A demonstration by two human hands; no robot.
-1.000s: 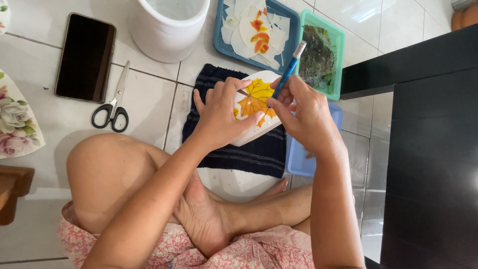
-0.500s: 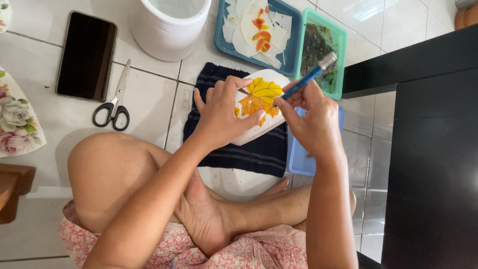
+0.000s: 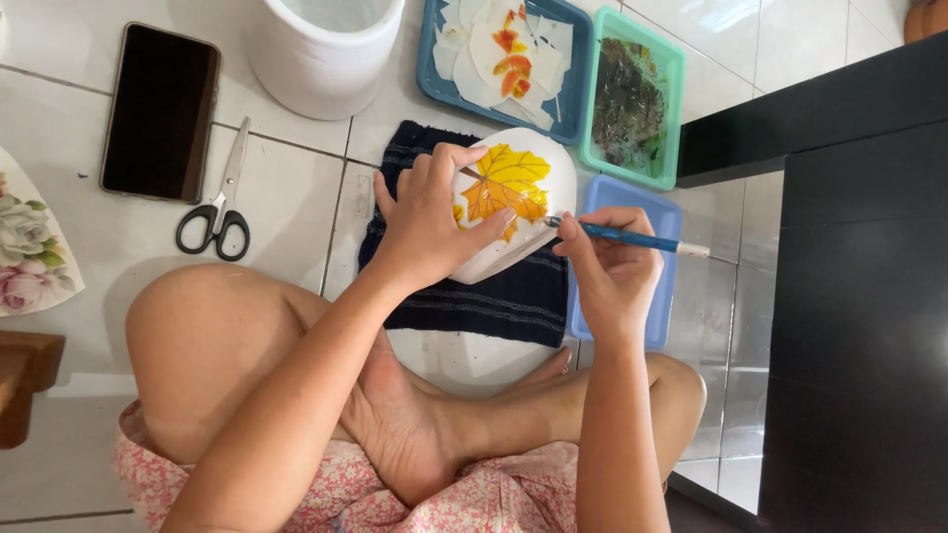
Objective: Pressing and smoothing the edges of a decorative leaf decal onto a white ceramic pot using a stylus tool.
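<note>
My left hand (image 3: pixel 431 222) grips a white rounded pot (image 3: pixel 538 168) that bears a yellow and orange leaf cut-out (image 3: pixel 506 183); the thumb lies on the leaf's lower edge. The pot rests tilted over a dark blue striped cloth (image 3: pixel 494 296) on the tiled floor. My right hand (image 3: pixel 610 266) holds a blue-handled brush (image 3: pixel 632 237) almost level, its tip touching the pot's right side beside the leaf.
A blue tray (image 3: pixel 573 99) holds paper leaf cut-outs, a green tray (image 3: pixel 671 109) holds something dark, and a third blue tray (image 3: pixel 657 212) lies under my right hand. A white bucket (image 3: pixel 316 59), black phone (image 3: pixel 158 111), scissors (image 3: pixel 219 202) and black furniture (image 3: pixel 859 296) surround me.
The brush has swung from steeply raised to nearly level, and my right hand has shifted right and down. The left hand keeps its hold on the pot.
</note>
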